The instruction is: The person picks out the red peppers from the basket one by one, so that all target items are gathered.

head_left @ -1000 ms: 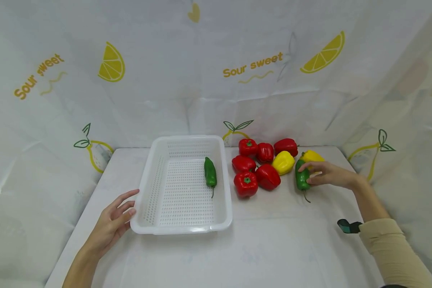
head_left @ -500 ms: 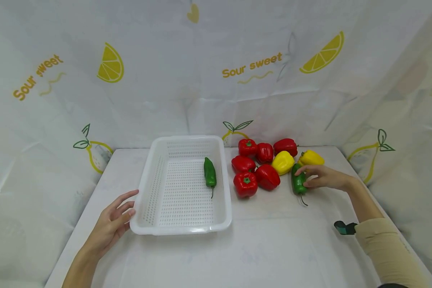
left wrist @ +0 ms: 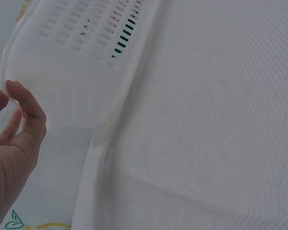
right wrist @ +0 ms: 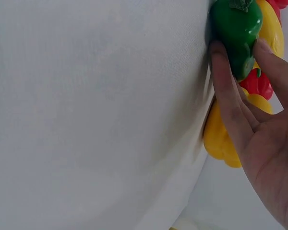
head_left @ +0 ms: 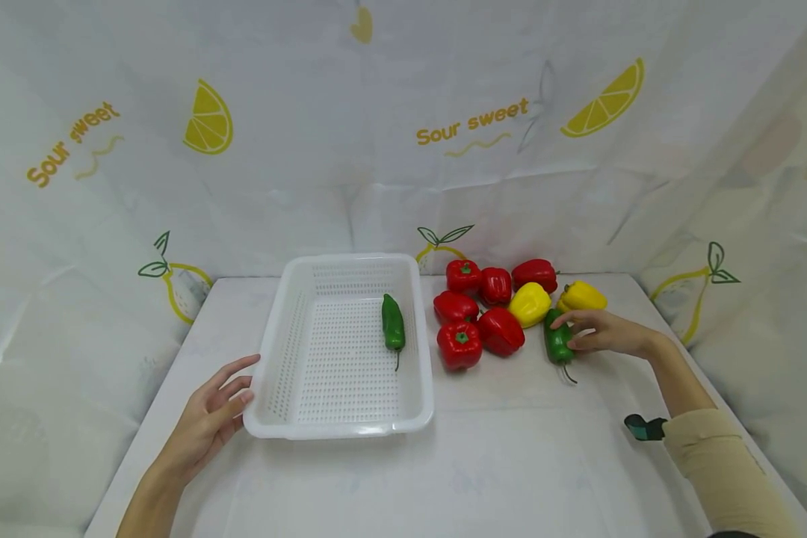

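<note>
Head view. White perforated basket [head_left: 289, 336] at centre-left of the white-clothed table [head_left: 511, 463]; one green chili pepper [head_left: 393, 323] lies inside, near its right wall. Left hand [head_left: 210, 418] rests at the basket's near-left corner, fingers relaxed and extended, fingertips on the rim, gripping nothing. Right hand [head_left: 601, 332] pinches a second green pepper [head_left: 557, 340] between thumb and fingers; the pepper lies on the cloth at the right edge of the pile. Pile: five red bell peppers [head_left: 459, 345] and two yellow bell peppers [head_left: 529, 303], crowded between basket and hand. Open cloth runs along the near side, before basket and pile. Lemon-print curtain closes off back and sides.

Left wrist view. Fingertips [left wrist: 20, 93] touch the basket's corner rim [left wrist: 81, 86]; bare cloth to the right.

Right wrist view. Fingers [right wrist: 228, 96] curl around the green pepper [right wrist: 236, 28]; a yellow pepper [right wrist: 218, 134] presses just behind; bare cloth to the left.
</note>
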A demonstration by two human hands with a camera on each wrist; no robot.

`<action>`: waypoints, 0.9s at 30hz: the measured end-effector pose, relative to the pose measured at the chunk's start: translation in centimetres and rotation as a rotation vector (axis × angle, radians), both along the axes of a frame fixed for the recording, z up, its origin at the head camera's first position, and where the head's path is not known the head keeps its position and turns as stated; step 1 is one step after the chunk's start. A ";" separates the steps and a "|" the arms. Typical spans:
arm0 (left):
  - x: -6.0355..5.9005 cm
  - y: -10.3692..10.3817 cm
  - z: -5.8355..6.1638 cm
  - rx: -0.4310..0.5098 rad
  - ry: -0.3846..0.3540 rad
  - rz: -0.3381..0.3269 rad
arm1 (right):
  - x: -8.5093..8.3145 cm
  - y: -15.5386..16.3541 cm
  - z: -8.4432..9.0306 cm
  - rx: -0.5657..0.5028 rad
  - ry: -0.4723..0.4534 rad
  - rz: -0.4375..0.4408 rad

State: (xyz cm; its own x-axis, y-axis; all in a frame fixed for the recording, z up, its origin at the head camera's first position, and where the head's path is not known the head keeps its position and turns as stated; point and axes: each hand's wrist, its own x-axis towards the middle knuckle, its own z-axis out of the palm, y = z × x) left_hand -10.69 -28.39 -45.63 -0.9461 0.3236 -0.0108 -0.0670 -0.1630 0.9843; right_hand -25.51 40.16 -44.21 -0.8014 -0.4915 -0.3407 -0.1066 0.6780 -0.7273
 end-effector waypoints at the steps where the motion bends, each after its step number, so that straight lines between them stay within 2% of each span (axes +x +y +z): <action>1: 0.0 0.0 0.0 -0.001 -0.004 0.000 | 0.0 0.0 0.0 -0.001 0.002 0.000; 10: -0.1 -0.1 0.0 -0.024 -0.004 0.006 | 0.1 0.1 0.5 0.016 0.013 -0.007; 15: -0.1 0.0 0.0 -0.010 -0.001 0.005 | 0.3 -0.1 1.4 0.030 0.003 -0.014; 20: 0.0 0.2 0.1 -0.007 -0.008 0.012 | 0.8 -0.3 2.3 0.062 0.043 -0.015; 27: 0.1 0.2 0.2 -0.008 -0.027 0.014 | 0.9 -0.5 3.3 0.039 0.051 -0.004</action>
